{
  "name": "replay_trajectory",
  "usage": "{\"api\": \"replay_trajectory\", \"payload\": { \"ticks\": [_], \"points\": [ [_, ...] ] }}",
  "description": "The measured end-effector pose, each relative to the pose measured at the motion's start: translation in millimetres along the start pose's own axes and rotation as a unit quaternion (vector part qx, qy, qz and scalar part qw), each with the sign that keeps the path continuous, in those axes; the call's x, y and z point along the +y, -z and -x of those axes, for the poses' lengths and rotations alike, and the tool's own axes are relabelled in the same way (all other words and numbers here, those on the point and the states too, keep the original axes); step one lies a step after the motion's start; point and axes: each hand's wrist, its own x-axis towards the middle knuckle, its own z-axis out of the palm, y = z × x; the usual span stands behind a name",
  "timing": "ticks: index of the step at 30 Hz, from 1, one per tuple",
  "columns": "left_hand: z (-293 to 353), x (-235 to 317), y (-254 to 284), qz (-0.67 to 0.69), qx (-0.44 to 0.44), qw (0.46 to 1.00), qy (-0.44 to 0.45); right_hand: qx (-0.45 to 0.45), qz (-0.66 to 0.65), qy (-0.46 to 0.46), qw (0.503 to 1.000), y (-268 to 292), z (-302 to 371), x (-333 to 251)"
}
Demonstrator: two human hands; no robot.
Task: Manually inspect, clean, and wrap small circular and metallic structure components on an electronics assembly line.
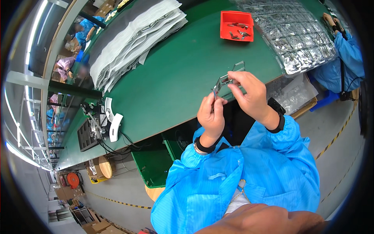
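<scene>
Over the green table's front edge, my two hands hold a small glossy frame-like part (223, 81), thin, dark and partly see-through. My left hand (211, 116) pinches its lower end between thumb and fingertips. On the upper right side, my right hand (251, 93) grips the part with thumb and index finger. Its exact kind cannot be made out, and the fingers cover some of it. Beyond my hands sits a red bin (236, 36) with several small shiny metal pieces in it.
Clear compartment trays (296, 46) filled with small shiny parts lie at the right. A tall stack of white sheets (136, 43) rests on the green table (171, 85) at the left. Electronic devices with cables (97, 121) stand further left. A co-worker's blue sleeve (348, 50) is at far right.
</scene>
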Motion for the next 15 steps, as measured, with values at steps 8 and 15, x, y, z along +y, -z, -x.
{"api": "replay_trajectory", "payload": {
  "ticks": [8,15],
  "points": [
    [-4,6,8,-0.107,-0.048,0.981,-0.157,-0.042,0.076,0.100,0.991,15,-25,-8],
    [-16,14,10,-0.221,-0.086,0.940,-0.245,-0.147,0.040,0.077,0.985,8,-24,7]
  ]
}}
